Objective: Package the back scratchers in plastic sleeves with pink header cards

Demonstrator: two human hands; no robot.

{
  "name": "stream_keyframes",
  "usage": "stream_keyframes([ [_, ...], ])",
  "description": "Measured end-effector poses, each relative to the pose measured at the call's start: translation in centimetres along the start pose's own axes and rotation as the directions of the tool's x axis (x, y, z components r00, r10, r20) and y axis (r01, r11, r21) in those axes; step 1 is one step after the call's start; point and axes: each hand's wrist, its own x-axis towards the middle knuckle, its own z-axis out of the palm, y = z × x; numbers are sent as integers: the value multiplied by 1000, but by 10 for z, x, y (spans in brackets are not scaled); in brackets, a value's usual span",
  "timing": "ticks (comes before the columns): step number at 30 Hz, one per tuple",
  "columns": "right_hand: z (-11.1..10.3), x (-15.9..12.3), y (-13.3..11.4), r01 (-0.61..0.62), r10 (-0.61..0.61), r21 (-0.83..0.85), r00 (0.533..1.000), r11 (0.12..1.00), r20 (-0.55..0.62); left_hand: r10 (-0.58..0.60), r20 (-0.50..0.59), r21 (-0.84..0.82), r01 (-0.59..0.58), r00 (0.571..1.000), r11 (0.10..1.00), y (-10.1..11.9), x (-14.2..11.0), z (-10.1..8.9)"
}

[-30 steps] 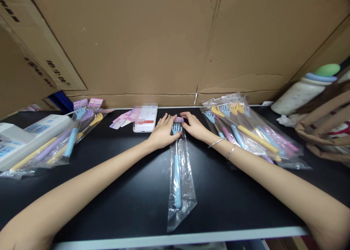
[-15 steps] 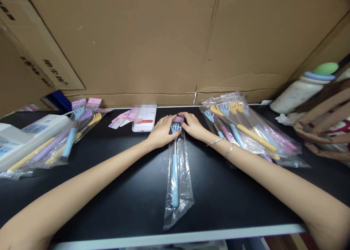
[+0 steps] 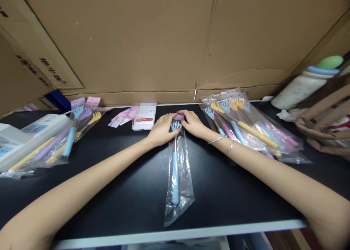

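A light blue back scratcher [image 3: 175,177] lies in a clear plastic bag [image 3: 187,191] at the middle of the black table, its claw pointing away from me. At the bag's far end is a small pink and purple header card [image 3: 179,117]. My left hand [image 3: 163,129] grips the card's left side, with the thumb lying over the claw. On the right side, my right hand [image 3: 193,124] has its bent fingers closed on the card's edge. Both fingertips partly hide the card.
Bagged back scratchers [image 3: 246,129] lie in a pile at right, and several more [image 3: 69,137] at left beside a white power strip [image 3: 35,133]. Loose cards [image 3: 119,118] and a phone [image 3: 144,123] sit behind. A bottle [image 3: 303,85] and brown bag [image 3: 314,129] stand far right. Cardboard [image 3: 142,42] walls the back.
Both hands stay on the header card with almost no movement. The whole view has shifted very slightly.
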Motion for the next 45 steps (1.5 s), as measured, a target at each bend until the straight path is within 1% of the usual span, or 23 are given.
stream_keyframes([
  [20, -1, 0, 0, 1, -1, 0, 1000, 1000, 20, 7, -5, -5, -7, 1000, 1000, 1, 0, -2],
  [24, 0, 0, 1, 7, -7, 1, 1000, 1000, 8, 6, -5, -12, -6, 1000, 1000, 2, -1, -2],
  [32, -3, 1, 2, 19, -19, 29, 999, 999, 25, 8, -14, -58, -8, 1000, 998, -2, 1, 0],
  [37, -5, 2, 5, 15, -16, 67, 1000, 998, 25, 8, -48, -116, -14, 999, 993, -4, 1, 0],
  [41, -7, 2, 6, 32, -37, 101, 998, 994, 41, -13, -56, -161, 4, 998, 987, -5, 1, -1],
  [45, -10, 2, 6, 59, -64, 95, 997, 994, 46, 1, -73, -183, -15, 997, 983, -6, 1, 0],
])
